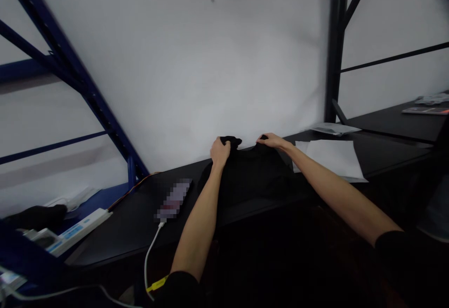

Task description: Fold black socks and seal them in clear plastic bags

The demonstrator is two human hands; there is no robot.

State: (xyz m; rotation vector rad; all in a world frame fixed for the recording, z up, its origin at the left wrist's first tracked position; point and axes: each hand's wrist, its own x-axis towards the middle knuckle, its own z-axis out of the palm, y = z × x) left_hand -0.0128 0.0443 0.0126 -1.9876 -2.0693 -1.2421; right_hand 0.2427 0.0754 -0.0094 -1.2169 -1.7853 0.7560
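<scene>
A black cloth lies on the black shelf, its far edge lifted near the white wall. My left hand is closed on a bunched part of the cloth at its far left. At the far right edge, my right hand pinches another part of the same cloth. Between the two hands the cloth's edge sags a little. The dark cloth blends into the dark shelf, so its near outline is hard to make out.
A phone with a white cable lies left of the cloth. White papers and a plastic packet are at the right. A white power strip sits at the left. Blue and black posts flank the wall.
</scene>
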